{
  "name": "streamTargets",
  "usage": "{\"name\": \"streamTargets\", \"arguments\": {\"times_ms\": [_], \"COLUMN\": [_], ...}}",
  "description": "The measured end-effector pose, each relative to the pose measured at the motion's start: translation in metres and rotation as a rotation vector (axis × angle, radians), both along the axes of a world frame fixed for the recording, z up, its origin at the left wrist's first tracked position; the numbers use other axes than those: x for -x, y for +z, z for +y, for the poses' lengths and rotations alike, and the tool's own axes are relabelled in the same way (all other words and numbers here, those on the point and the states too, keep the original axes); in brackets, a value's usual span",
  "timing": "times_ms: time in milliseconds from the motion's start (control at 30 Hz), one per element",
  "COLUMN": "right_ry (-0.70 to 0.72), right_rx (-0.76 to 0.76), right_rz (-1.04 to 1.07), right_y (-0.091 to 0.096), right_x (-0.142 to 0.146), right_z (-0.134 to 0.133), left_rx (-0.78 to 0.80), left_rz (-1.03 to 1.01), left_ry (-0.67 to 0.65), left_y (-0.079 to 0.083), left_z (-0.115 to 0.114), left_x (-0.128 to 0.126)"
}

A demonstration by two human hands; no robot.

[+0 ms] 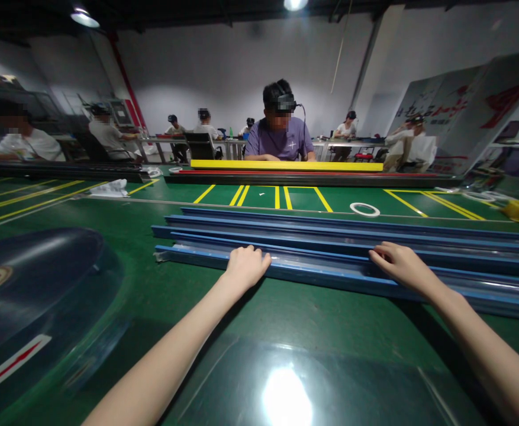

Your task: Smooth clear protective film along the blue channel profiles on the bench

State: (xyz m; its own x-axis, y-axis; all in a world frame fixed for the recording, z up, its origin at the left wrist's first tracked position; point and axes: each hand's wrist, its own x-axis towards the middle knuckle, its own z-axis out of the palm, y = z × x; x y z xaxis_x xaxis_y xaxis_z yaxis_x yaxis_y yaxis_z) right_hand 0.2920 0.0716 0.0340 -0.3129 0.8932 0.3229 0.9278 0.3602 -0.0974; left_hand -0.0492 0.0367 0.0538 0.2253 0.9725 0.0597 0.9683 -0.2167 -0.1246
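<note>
Plainly, the two hands stand well apart from each other, both at the nearest blue channel [321, 278], which runs from the centre left of the frame to the right edge; the left hand [248, 266], near the middle, lies curled over this channel, thumb towards the right; the right hand [395, 261], right of centre, is bent at its upper rim with the fingers curled in; I cannot tell whether either hand is clamped on the channel, as the fingertips are partly hidden. More blue channels [259, 221] lie just behind it, roughly side by side; a clear roll [59, 266] fills the lower left, bearing a white label [14, 361] with a red stroke along it and no lettering I can make out; at upper right, a banner [441, 106] carries dark and red characters and a large red figure, too blurred to read; at upper centre, a co-worker [279, 139] wears a purple shirt with a small pale mark, likewise unreadable, behind a yellow bar [286, 165]; a white ring [364, 205] lies on the green table [330, 325].
</note>
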Motion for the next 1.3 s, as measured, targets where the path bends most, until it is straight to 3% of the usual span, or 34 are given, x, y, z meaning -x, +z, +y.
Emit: {"name": "streamTargets", "arguments": {"times_ms": [267, 567, 800, 1100, 1300], "right_ry": [-0.001, 0.001, 0.002, -0.006, -0.002], "right_rx": [0.008, 0.004, -0.001, 0.003, -0.005], "right_rz": [0.005, 0.017, 0.010, 0.011, 0.010], "right_y": [0.001, 0.001, 0.000, 0.001, 0.002], "right_x": [0.001, 0.001, 0.001, 0.001, 0.003], "right_z": [-0.002, -0.001, -0.001, -0.002, -0.003], "left_rx": [-0.028, -0.045, -0.072, 0.014, 0.013], "left_rz": [0.006, -0.072, -0.032, -0.080, -0.025], "left_ry": [-0.036, 0.149, 0.131, 0.108, 0.080], "left_y": [-0.005, -0.001, -0.003, 0.008, 0.007], "left_z": [0.002, -0.005, -0.010, -0.015, -0.012], "left_x": [0.002, -0.009, -0.012, -0.012, -0.008]}}
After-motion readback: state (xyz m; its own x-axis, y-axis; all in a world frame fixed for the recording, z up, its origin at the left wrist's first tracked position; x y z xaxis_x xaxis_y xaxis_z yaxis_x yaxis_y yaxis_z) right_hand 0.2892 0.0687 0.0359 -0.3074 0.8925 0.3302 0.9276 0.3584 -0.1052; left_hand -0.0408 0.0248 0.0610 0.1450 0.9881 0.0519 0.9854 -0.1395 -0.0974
